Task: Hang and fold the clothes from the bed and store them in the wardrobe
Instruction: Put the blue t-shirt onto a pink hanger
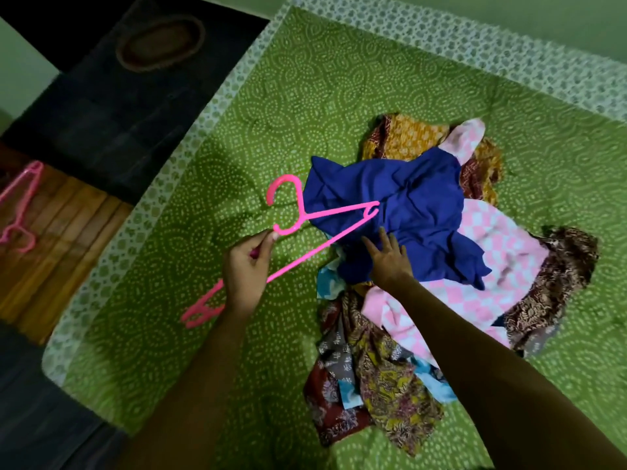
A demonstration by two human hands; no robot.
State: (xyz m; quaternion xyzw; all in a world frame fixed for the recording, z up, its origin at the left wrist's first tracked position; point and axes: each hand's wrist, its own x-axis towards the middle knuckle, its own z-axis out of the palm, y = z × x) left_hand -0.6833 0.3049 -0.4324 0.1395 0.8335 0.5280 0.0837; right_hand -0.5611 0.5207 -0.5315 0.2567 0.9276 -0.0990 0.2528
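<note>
So this is looking like the very start of the hanging step. The left hand [247,266] is pinching a pink hanger [322,246] near its neck, fingers curled round it, and holding it tilted just above the bed [271,106], with its far tip reaching over the blue garment [407,205]. The right hand [390,262] is lying flat on that garment with the fingers straight and spread, not gripping anything. The blue piece is sitting crumpled on top of the pile of clothes [383,378] in the middle of the bed, with nothing folded as far as I can see. My guess is the next move is finding the neckline in that bunched cloth, lifting it clear of the pile and feeding the hanger's arms in, which is fiddly since the opening isn't showing. Spare pink hangers [20,205] are lying off to the left, and the wardrobe isn't in view.
</note>
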